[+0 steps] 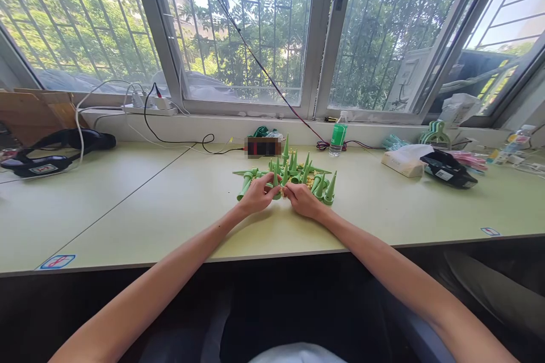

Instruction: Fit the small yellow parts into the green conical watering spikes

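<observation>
Several pale green plastic spikes [330,190], cone-shaped with ringed bases, stand and lie in a cluster on the table. Small yellow pieces [311,180] are scattered among them. At the near side of the cluster my left hand [259,194] is closed, with its thumb and fingers around a green spike [276,177] that points up. Close beside it, my right hand [303,198] pinches with its fingertips near that spike's base. What the right fingertips hold is too small to make out.
Behind the cluster lies a blurred dark box [260,148] with a cable. A green-labelled bottle [338,135] stands by the window. To the right are a tissue pack [406,160] and a black strapped device [449,169]; a black headset [42,156] and power strip [153,108] are left.
</observation>
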The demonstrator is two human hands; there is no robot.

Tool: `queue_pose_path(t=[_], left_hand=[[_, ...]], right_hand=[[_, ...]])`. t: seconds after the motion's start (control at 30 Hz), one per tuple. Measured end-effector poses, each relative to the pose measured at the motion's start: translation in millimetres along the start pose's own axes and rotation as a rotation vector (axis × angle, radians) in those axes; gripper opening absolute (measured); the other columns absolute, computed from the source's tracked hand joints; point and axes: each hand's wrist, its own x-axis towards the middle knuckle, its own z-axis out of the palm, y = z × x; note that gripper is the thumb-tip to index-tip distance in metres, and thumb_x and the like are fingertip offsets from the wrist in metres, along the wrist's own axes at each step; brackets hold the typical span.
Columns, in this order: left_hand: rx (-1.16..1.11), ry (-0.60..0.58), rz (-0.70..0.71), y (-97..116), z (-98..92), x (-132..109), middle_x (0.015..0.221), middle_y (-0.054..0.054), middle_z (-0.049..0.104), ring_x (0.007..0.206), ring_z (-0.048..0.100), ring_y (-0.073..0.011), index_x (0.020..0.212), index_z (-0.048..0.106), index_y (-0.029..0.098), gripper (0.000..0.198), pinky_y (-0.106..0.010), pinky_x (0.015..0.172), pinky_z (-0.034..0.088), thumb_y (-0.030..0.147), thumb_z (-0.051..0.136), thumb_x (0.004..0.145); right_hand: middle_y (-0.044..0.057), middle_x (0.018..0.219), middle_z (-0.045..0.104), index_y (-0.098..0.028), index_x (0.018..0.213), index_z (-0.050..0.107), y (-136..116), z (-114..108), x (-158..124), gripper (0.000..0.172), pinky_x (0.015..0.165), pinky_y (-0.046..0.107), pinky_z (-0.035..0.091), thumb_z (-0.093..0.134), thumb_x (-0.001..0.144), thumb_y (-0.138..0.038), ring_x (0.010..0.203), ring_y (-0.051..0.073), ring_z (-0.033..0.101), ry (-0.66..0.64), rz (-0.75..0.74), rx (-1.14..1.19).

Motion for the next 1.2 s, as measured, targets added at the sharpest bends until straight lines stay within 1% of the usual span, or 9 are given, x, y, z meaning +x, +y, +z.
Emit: queue_pose_path(t=[0.23, 0.37, 0.5, 0.63, 0.73, 0.9, 1.0, 1.07, 1.2], left_hand=[[-0.005, -0.011, -0.002, 0.9, 0.2, 0.0, 0.101, -0.008, 0.068, 0.064, 0.068, -0.0155, 0.108, 0.055, 0.018, 0.030, -0.027, 0.061, 0.052, 0.040, 0.056, 0.088], [-0.015, 0.027, -0.039, 1.9, 0.3, 2.0, 0.099, -0.007, 0.067, 0.057, 0.061, -0.0116, 0.106, 0.055, 0.018, 0.032, -0.025, 0.056, 0.049, 0.044, 0.056, 0.087], [-0.072, 0.081, -0.094, 2.1, -0.2, 4.7, 0.090, -0.003, 0.066, 0.050, 0.052, -0.0078, 0.105, 0.056, 0.018, 0.034, -0.021, 0.046, 0.040, 0.044, 0.058, 0.084], [-0.186, 0.123, -0.171, 1.5, -0.6, 6.4, 0.083, -0.001, 0.064, 0.045, 0.044, -0.0052, 0.105, 0.056, 0.018, 0.034, -0.019, 0.041, 0.034, 0.042, 0.062, 0.081], [-0.275, 0.112, -0.233, 0.6, -0.6, 6.7, 0.080, 0.001, 0.062, 0.041, 0.037, -0.0032, 0.104, 0.055, 0.018, 0.037, -0.019, 0.037, 0.029, 0.043, 0.065, 0.079], [-0.340, 0.080, -0.281, 0.2, -1.0, 5.9, 0.074, 0.003, 0.058, 0.038, 0.032, -0.0022, 0.104, 0.055, 0.019, 0.041, -0.020, 0.034, 0.025, 0.045, 0.069, 0.076], [-0.325, 0.061, -0.270, 0.9, -1.2, 4.6, 0.077, 0.002, 0.060, 0.038, 0.031, -0.0016, 0.105, 0.054, 0.018, 0.042, -0.020, 0.034, 0.024, 0.046, 0.068, 0.076], [-0.275, 0.043, -0.237, 0.8, -0.9, 3.7, 0.080, 0.001, 0.063, 0.039, 0.035, -0.0018, 0.105, 0.054, 0.017, 0.041, -0.019, 0.035, 0.026, 0.045, 0.067, 0.078], [-0.165, 0.009, -0.131, -2.3, 0.6, 2.6, 0.089, -0.004, 0.067, 0.050, 0.052, -0.0064, 0.104, 0.056, 0.016, 0.038, -0.019, 0.044, 0.038, 0.045, 0.065, 0.080]], right_hand=[[0.001, 0.066, 0.058, -0.019, 0.071, 0.050, -1.8, -0.3, 0.9, 0.036, 0.062, 0.025, 0.037, 0.036, 0.103, -0.028, 0.059, 0.012, 0.052, 0.000, 0.007, 0.019], [0.000, 0.064, 0.056, -0.019, 0.074, 0.052, -5.4, -1.2, 1.8, 0.034, 0.058, 0.025, 0.035, 0.040, 0.102, -0.033, 0.056, 0.013, 0.049, 0.066, 0.025, 0.016], [-0.001, 0.071, 0.061, -0.019, 0.098, 0.057, -9.0, -2.0, 1.4, 0.016, 0.058, 0.024, 0.038, 0.052, 0.096, -0.034, 0.054, 0.012, 0.049, 0.081, 0.030, 0.090], [0.002, 0.088, 0.066, -0.019, 0.112, 0.054, -9.4, -2.0, 0.9, 0.023, 0.061, 0.025, 0.043, 0.059, 0.091, -0.026, 0.054, 0.011, 0.052, 0.071, 0.037, 0.135], [0.004, 0.090, 0.066, -0.019, 0.110, 0.055, -7.9, -1.7, 1.4, 0.019, 0.067, 0.027, 0.046, 0.057, 0.091, -0.023, 0.061, 0.013, 0.057, 0.089, 0.024, 0.142], [0.005, 0.089, 0.067, -0.019, 0.103, 0.056, -5.4, -1.4, 2.1, 0.012, 0.073, 0.029, 0.047, 0.056, 0.092, -0.023, 0.075, 0.017, 0.063, 0.097, 0.004, 0.137], [0.005, 0.086, 0.067, -0.019, 0.099, 0.055, -4.8, -1.5, 1.6, 0.008, 0.072, 0.028, 0.045, 0.055, 0.093, -0.023, 0.074, 0.017, 0.062, 0.093, 0.001, 0.130], [0.003, 0.079, 0.066, -0.019, 0.094, 0.054, -4.6, -1.7, 1.2, 0.007, 0.068, 0.026, 0.044, 0.051, 0.095, -0.025, 0.067, 0.015, 0.060, 0.072, 0.002, 0.133], [-0.002, 0.065, 0.058, -0.020, 0.079, 0.048, -3.9, -2.0, 1.1, 0.020, 0.059, 0.024, 0.037, 0.046, 0.098, -0.025, 0.056, 0.012, 0.051, 0.043, 0.014, 0.110]])
